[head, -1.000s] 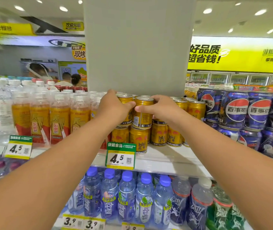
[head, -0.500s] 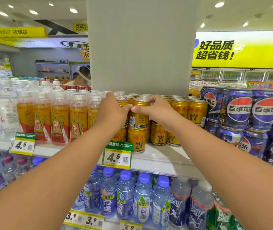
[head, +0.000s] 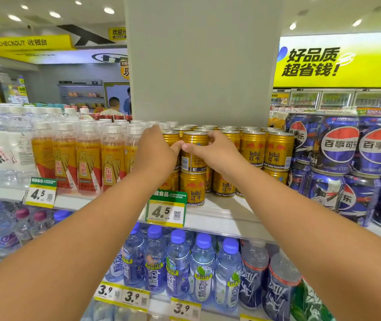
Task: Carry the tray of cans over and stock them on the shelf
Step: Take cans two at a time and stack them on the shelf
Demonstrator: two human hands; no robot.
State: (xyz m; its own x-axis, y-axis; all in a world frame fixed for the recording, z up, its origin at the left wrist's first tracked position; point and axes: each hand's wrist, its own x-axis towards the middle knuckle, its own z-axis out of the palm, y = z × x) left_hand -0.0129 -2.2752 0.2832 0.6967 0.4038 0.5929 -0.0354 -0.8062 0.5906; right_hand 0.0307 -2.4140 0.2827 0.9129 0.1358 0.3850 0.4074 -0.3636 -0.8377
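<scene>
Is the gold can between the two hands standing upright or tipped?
Upright. The gold can sits squarely on the can beneath, rim level, label lines horizontal. The left hand and right hand flank it.

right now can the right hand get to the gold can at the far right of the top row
Probably yes: the right hand is on a neighbouring can, and the far-right gold can stands at the open shelf front with nothing before it.

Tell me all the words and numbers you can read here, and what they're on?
"CHECKOUT 收银台": yellow ceiling sign
"好品质 超省钱!": yellow wall banner
"RedBull 红牛": gold cans
"百事可乐": blue cans
"4.5": green price tag
"3.9": yellow price tags
"东鹏": orange bottles
Small print on cans and tags: unreadable.
</scene>
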